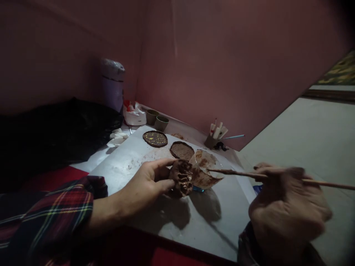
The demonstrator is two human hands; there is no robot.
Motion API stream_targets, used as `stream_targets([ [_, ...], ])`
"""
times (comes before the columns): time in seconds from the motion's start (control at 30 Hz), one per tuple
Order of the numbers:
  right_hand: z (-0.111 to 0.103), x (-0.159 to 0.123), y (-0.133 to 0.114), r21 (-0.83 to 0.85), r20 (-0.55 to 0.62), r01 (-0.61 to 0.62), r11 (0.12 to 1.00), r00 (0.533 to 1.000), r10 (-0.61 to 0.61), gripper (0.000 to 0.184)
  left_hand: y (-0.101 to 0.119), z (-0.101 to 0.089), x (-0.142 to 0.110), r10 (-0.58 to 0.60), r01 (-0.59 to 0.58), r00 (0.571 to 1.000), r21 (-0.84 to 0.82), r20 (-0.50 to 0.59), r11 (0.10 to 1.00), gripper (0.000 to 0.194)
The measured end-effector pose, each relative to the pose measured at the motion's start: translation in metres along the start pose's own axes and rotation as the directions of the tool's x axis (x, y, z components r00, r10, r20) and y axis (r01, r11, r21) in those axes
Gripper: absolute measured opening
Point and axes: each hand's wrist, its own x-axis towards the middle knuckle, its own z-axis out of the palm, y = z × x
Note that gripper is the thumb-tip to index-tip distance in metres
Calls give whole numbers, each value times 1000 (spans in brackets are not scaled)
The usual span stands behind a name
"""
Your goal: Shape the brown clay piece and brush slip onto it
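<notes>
My left hand [151,181] grips a lump of brown clay [183,179] between thumb and fingers, its ridged, wet-looking face turned to the right. Closed round a long thin paintbrush [241,173], my right hand [288,203] is at the right, slightly blurred. The brush's tip points left and meets a clear cup [206,179] smeared with brown; whether it is inside the cup or in front of it I cannot tell. Behind the clay lie a plain brown disc [181,150] with a raised rim and a similar disc [155,139] with yellow dots.
A white sheet [122,170] covers the table. Towards the back stand two dark cups [161,123], a white bag [135,115] and a holder [211,141] of sticks and tools. A black plastic bag [61,129] and a lilac cylinder [112,88] are at the left. Pink walls rise behind.
</notes>
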Motion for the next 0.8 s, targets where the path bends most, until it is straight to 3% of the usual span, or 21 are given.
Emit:
stream_targets([
  [0.07, -4, 3, 4, -96, 68, -7, 995, 998, 14, 15, 0, 0, 1, 12, -12, 999, 1, -44, 1000, 45],
  [0.1, -4, 4, 5, -183, 142, 57, 981, 989, -31, 16, 0, 0, 1, 12, -12, 998, -3, -61, 1000, 47],
  [0.2, -5, 6, 6, -339, 426, 230, 912, 902, -70, 21, 0, 0, 1, -5, 3, 997, -26, -83, 1000, 49],
  [0.27, -4, 7, 6, -365, 471, 203, 909, 882, -8, 24, -1, 0, 1, -13, 10, 997, -39, -79, 999, 47],
  [0.43, -2, 8, 14, -222, 433, -134, 966, 874, 221, 28, -1, 2, 1, -17, 15, 999, -58, -41, 998, 42],
  [0.57, 3, 2, 22, -97, 341, -274, 957, 894, 290, 25, 0, 4, 2, -45, 41, 997, -61, -59, 997, 43],
  [0.7, 9, 0, 23, 220, 119, -441, 870, 898, 424, 24, -1, 3, 1, -28, 25, 999, -67, -35, 997, 45],
  [0.8, 8, 3, 23, 349, 39, -467, 812, 873, 486, 24, -1, 3, 0, -37, 33, 998, -88, -43, 996, 48],
])
